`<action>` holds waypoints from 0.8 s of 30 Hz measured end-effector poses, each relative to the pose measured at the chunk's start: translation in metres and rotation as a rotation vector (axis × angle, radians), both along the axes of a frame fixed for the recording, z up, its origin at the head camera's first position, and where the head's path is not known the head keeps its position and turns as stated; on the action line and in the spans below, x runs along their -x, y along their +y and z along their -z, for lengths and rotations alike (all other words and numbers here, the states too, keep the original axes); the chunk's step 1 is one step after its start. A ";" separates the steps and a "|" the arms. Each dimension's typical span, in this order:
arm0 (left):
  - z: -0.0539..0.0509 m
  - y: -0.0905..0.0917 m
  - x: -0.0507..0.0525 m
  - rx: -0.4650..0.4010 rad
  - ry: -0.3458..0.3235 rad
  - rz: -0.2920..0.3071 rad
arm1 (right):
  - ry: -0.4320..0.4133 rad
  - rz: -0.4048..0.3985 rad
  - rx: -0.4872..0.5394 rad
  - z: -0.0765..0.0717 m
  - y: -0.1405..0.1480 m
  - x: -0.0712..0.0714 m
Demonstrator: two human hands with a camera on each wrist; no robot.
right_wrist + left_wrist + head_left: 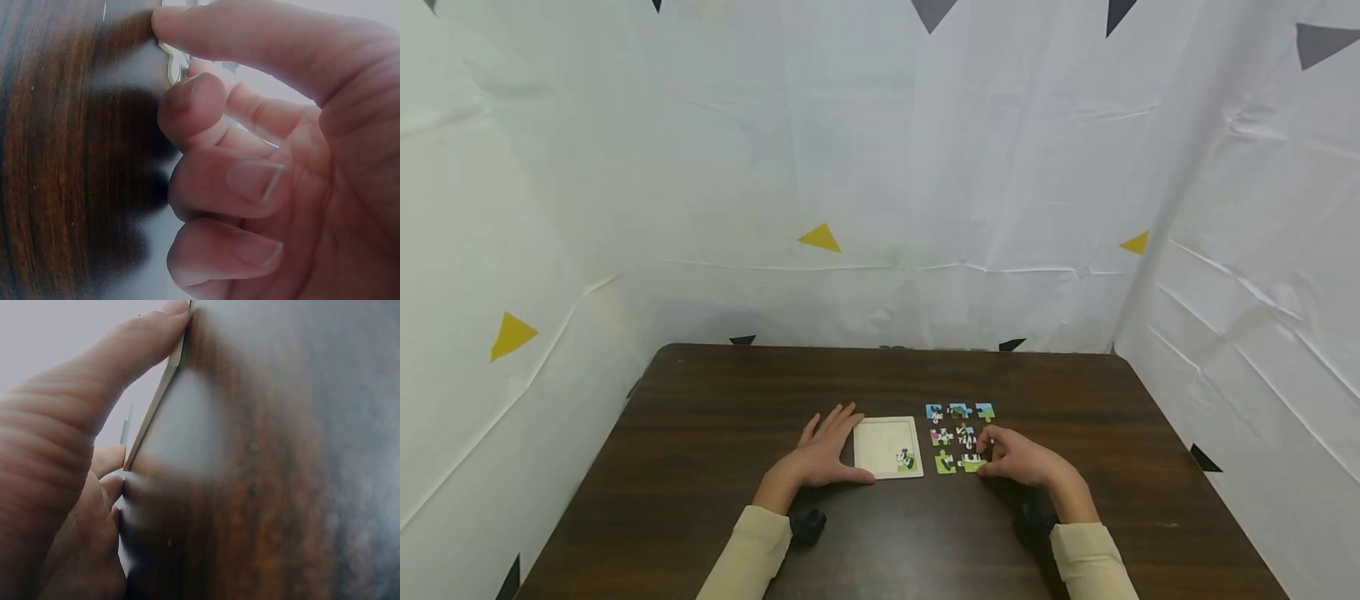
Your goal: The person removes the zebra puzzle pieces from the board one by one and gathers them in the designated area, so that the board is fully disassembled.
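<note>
A square, pale wooden puzzle tray [880, 442] lies on the table, with a green and white panda jigsaw piece [906, 460] in its front right corner. Spread along the tray's left side is my left hand [818, 454], thumb at the front edge and straight fingertips by the back left corner; the left wrist view shows the thumb touching the rim. My right hand [1022, 458], fingers curled, pinches a green and white jigsaw piece [972, 464] between thumb and index finger at the front of the loose pieces. Its fingers partly cover another piece behind.
Several more jigsaw pieces [959, 411] lie in rows to the right of the tray. The dark wooden table [737, 392] has rounded back corners and meets white sheeting [880, 167] with coloured triangles behind and at both sides.
</note>
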State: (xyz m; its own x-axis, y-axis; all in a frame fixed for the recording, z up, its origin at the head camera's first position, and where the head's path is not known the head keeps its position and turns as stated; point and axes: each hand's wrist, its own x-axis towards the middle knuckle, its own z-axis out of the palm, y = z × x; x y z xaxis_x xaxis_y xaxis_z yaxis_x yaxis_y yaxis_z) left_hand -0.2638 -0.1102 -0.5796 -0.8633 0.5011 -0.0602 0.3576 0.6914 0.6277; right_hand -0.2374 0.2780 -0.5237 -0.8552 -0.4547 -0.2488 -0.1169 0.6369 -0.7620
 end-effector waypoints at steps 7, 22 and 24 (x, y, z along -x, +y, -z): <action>-0.002 -0.001 -0.003 -0.004 0.022 0.015 | -0.013 0.002 0.003 0.001 0.001 0.001; 0.001 0.000 0.000 0.013 -0.005 -0.004 | 0.097 -0.044 0.002 -0.005 -0.033 0.004; -0.002 0.001 -0.001 0.021 -0.003 -0.005 | 0.111 -0.068 -0.005 -0.005 -0.047 0.005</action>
